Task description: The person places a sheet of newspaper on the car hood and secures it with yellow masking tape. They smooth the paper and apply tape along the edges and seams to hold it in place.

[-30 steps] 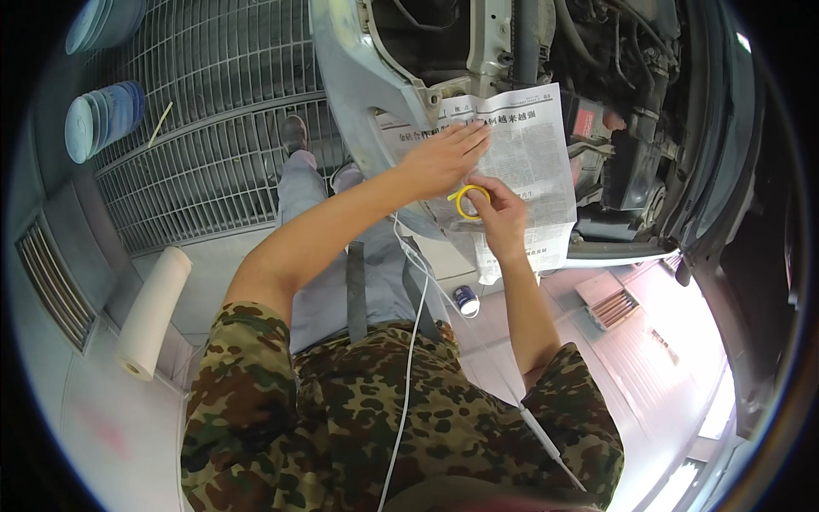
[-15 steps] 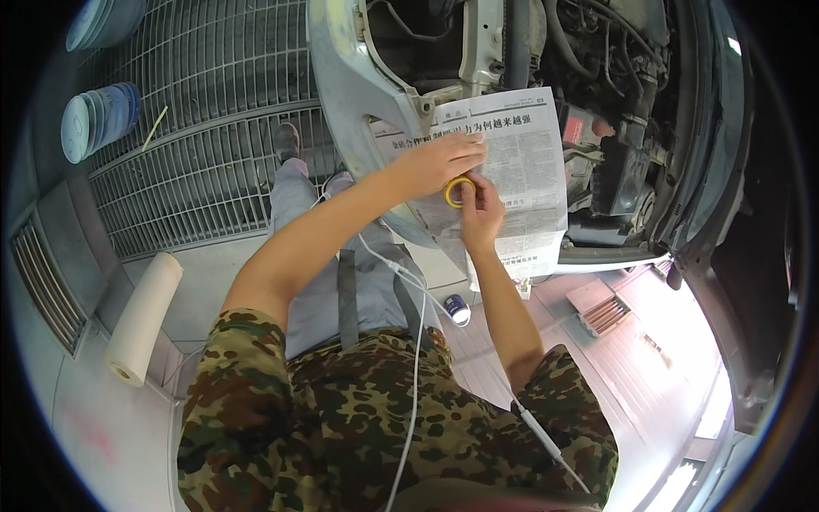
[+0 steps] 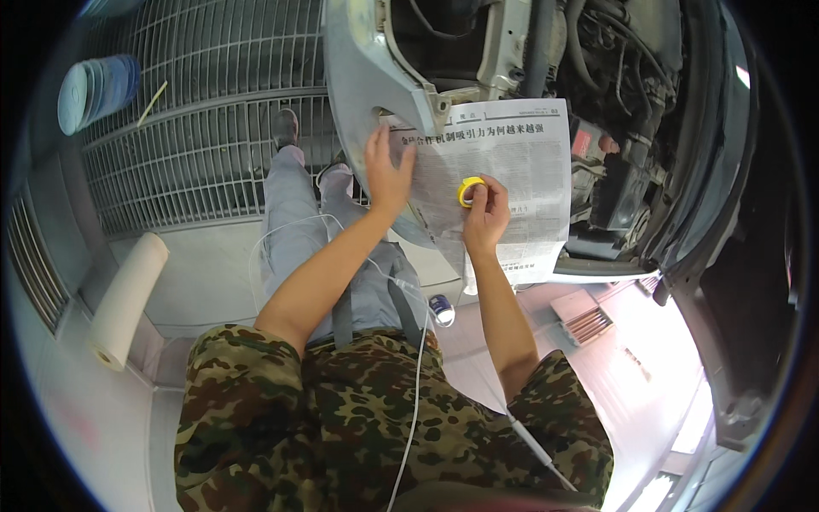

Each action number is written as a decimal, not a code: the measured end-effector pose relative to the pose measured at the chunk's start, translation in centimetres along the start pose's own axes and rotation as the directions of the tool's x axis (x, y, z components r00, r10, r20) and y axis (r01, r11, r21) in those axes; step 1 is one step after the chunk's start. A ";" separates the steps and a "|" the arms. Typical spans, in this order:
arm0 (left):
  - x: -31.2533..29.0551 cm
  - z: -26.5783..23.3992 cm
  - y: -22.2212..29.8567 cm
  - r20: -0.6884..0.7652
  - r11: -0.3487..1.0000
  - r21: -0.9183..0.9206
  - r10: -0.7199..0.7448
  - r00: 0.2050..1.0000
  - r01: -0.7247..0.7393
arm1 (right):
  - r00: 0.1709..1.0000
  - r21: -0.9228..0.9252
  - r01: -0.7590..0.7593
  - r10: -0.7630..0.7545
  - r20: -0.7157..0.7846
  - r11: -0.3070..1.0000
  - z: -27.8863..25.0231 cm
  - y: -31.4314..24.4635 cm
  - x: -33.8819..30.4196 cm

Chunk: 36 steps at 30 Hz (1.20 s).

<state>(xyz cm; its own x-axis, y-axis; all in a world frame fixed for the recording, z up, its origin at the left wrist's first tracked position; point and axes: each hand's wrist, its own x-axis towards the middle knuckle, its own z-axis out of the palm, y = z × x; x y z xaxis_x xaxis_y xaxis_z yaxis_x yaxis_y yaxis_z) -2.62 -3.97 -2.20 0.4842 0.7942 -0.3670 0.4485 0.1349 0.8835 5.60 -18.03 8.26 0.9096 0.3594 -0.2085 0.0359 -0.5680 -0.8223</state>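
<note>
Pinching the yellow tape roll (image 3: 465, 185) over the newspaper (image 3: 533, 188) with our right hand (image 3: 487, 218), we spread our left hand (image 3: 390, 177) by the grey panel (image 3: 351, 85). The newspaper looks light, limp, easily torn; we'd best hold its margins broadly.

A white roll (image 3: 130, 300) is near metal grating (image 3: 213, 111).

Your right hand (image 3: 487, 215) pinches a yellow tape roll (image 3: 462, 191) over the newspaper (image 3: 529, 175); your left hand (image 3: 390, 177) spreads at the newspaper's left edge.
</note>
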 end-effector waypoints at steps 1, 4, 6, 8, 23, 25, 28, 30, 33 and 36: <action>-0.6 0.6 0.3 -0.019 0.999 -0.024 0.029 0.999 -0.029 | 1.000 -0.013 -0.025 0.025 -0.013 1.000 0.0 -0.1 0.0; -1.5 1.4 0.6 0.052 0.997 -0.062 0.043 0.998 -0.040 | 0.998 -0.025 -0.054 0.053 -0.040 0.998 0.3 -0.6 0.1; -1.5 2.2 0.7 0.051 0.995 -0.072 0.074 0.996 -0.070 | 0.993 -0.039 -0.110 0.108 -0.039 0.993 0.2 -1.1 0.1; -1.4 2.5 0.6 0.041 0.993 -0.064 0.104 0.994 -0.101 | 0.978 -0.125 0.198 -0.189 0.084 0.972 0.5 -1.5 0.4; -0.4 0.6 -0.2 0.038 0.979 -0.156 0.139 0.990 -0.132 | 0.732 -0.140 0.608 -0.484 0.479 0.781 7.3 -2.3 5.8; -0.1 0.1 -0.5 0.061 0.984 -0.157 0.098 0.993 -0.087 | 0.767 -0.175 0.573 -0.447 0.461 0.801 7.4 -2.7 5.9; 0.5 -0.7 -1.0 -0.059 0.982 -0.135 0.124 0.990 -0.131 | 0.745 -0.215 0.609 -0.459 0.483 0.763 7.5 -2.9 6.1; 1.3 -1.1 -1.5 -0.117 0.970 -0.238 -0.077 0.990 0.047 | 0.750 -0.220 0.603 -0.452 0.483 0.767 7.5 -2.9 6.1; 2.3 -1.7 -2.4 -0.094 0.929 -0.321 -0.224 0.970 0.183 | 0.753 -0.196 0.597 -0.459 0.471 0.778 7.5 -2.7 6.1; 3.0 -1.7 -2.8 -0.083 0.904 -0.370 -0.260 0.962 0.213 | 0.761 -0.169 0.580 -0.457 0.460 0.797 7.7 -2.5 6.0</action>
<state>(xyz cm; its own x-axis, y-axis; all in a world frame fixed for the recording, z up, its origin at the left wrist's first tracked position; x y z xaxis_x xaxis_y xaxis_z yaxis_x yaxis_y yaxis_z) -3.71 -0.96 -5.28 0.2871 0.7779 -0.5590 0.2307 0.5102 0.8285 7.79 -8.78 4.97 0.4856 0.8738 -0.0265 0.6262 -0.3688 -0.6869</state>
